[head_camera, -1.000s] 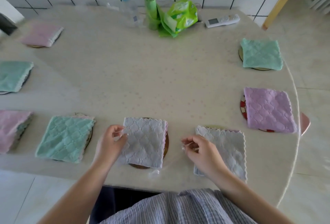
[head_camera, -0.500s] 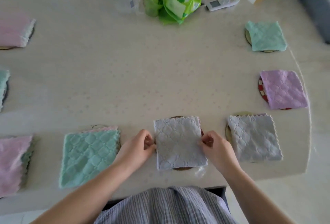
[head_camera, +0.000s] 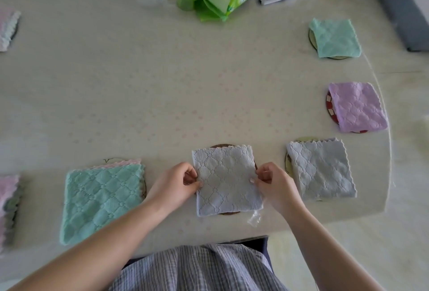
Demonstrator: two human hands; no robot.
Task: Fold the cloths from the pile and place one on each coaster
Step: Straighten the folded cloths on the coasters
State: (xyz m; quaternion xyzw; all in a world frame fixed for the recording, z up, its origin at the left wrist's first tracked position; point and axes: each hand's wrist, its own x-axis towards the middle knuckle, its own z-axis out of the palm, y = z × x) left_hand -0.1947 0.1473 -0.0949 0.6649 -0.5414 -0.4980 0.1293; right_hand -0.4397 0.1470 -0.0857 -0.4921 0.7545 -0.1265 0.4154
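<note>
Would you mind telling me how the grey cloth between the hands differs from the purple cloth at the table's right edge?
The grey cloth is pinched at both side edges by the left hand and right hand; the purple cloth lies untouched. The grey one sits on a brown coaster, the purple on a red-and-white coaster. Both are folded, quilted squares.

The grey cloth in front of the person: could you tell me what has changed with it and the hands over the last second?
Both hands closed in: the left hand and right hand now pinch the grey cloth's side edges on its coaster. The other folded cloths kept their places.
</note>
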